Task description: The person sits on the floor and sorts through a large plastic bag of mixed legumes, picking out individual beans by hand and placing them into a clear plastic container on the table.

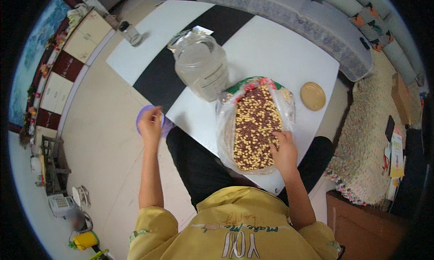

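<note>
A clear plastic bag [224, 138] lies open on the table in front of me, filled with a mix of yellow soybeans and small dark red beans [257, 129]. My right hand [285, 152] is at the bag's right edge, its thumb and forefinger apart over the beans, with nothing visible between them. To the left, past the table edge, a purple container [143, 114] sits low, partly covered by my left hand [149, 124]. The fingers of that hand are curled together over its rim; whatever they hold, if anything, is too small to make out.
Behind the bag stands a large clear jar [201, 65] without a lid. A round gold lid [313, 96] lies to the right. A glass bottle with a black cap [130, 34] stands at the far left of the white-and-black table [275, 43]. A sofa [289, 20] runs behind.
</note>
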Motion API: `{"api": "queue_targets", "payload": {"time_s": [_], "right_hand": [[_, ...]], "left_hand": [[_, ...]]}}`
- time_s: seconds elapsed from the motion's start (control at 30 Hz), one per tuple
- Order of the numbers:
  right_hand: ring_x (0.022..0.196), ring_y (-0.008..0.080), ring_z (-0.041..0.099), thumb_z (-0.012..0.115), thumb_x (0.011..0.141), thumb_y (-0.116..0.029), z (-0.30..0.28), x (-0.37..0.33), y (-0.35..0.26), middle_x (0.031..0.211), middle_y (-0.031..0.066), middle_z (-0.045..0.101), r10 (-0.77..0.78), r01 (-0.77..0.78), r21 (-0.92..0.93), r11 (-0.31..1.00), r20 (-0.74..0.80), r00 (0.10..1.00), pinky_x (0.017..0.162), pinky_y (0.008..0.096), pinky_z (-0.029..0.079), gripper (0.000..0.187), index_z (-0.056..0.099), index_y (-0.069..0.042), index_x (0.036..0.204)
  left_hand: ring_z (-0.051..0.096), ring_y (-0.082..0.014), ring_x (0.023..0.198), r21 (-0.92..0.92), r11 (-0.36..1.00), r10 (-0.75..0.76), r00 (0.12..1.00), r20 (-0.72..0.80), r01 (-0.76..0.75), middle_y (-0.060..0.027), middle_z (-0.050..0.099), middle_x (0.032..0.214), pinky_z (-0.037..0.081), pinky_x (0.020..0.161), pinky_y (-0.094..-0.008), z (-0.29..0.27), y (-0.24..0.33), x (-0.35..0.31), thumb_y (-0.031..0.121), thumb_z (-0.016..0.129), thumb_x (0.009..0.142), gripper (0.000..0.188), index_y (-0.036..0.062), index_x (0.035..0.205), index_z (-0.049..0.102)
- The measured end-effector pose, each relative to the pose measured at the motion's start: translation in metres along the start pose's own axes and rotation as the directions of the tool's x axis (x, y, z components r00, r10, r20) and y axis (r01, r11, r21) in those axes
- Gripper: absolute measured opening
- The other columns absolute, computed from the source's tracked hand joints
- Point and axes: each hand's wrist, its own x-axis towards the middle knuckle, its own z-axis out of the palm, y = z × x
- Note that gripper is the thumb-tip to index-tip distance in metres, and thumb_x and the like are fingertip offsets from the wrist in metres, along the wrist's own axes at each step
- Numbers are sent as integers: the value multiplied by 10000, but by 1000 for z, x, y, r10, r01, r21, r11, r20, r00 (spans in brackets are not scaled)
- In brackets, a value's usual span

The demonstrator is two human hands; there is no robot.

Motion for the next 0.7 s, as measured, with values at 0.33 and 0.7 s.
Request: {"api": "queue_targets", "payload": {"time_s": [0.33, 0.7], "right_hand": [[782, 315, 611, 635, 805, -109, -3, 1, 10, 873, 129, 627, -16, 25, 133, 991, -68, 998, 704, 387, 485, 145, 654, -45, 933], [803, 316, 616, 602, 823, -105, -14, 5, 9, 1039, 127, 594, 33, -26, 194, 981, -35, 999, 723, 385, 490, 274, 600, -58, 1093]], "left_hand": [[572, -306, 847, -278, 912, 408, 748, 523, -302, -117, 573, 860, 477, 709, -383, 88, 171, -75, 55, 665, 718, 278, 29, 995, 648], [575, -353, 814, -313, 934, 328, 751, 573, -170, -143, 582, 824, 465, 689, -411, 109, 164, -87, 3, 627, 738, 123, 30, 845, 572]]}}
